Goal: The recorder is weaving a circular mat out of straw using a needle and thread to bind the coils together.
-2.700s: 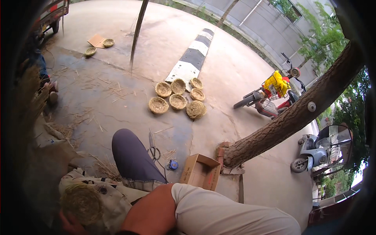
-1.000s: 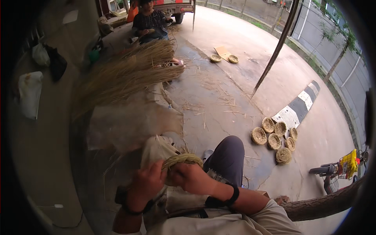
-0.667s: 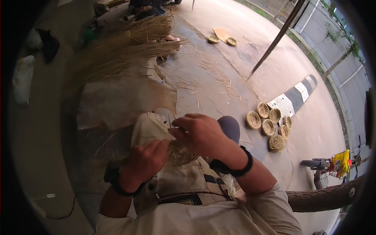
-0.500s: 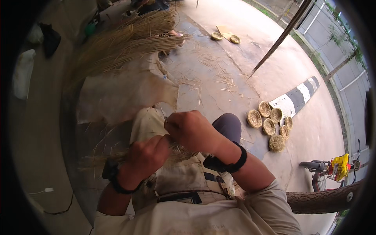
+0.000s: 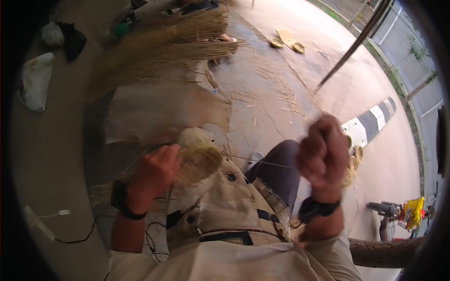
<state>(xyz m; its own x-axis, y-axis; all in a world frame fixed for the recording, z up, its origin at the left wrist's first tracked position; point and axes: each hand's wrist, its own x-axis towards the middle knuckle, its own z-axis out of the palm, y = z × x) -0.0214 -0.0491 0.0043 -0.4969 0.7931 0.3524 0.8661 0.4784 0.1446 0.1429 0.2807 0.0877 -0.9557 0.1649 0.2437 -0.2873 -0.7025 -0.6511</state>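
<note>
My left hand [image 5: 158,166] grips the left side of a woven straw piece [image 5: 199,161] over a beige work apron [image 5: 208,206] in my lap. A thin strand [image 5: 260,162] runs from the straw piece toward my right hand [image 5: 321,152], which is raised at the right with fingers curled, apparently round that strand; the fingers are blurred by motion. My dark-trousered knee [image 5: 276,178] lies between the two hands.
Straw bundles [image 5: 164,47] and sacking [image 5: 154,112] lie ahead, beside another person's legs [image 5: 197,7]. Bags [image 5: 37,79] stand left. Right are straw bowls [image 5: 356,157], a striped speed bump [image 5: 377,117], a pole [image 5: 351,47], a scooter [image 5: 408,213] and a tree trunk [image 5: 384,253].
My right hand has moved right and away from the straw piece, drawing the strand out. My left hand has shifted slightly left and up. The view has turned a little.
</note>
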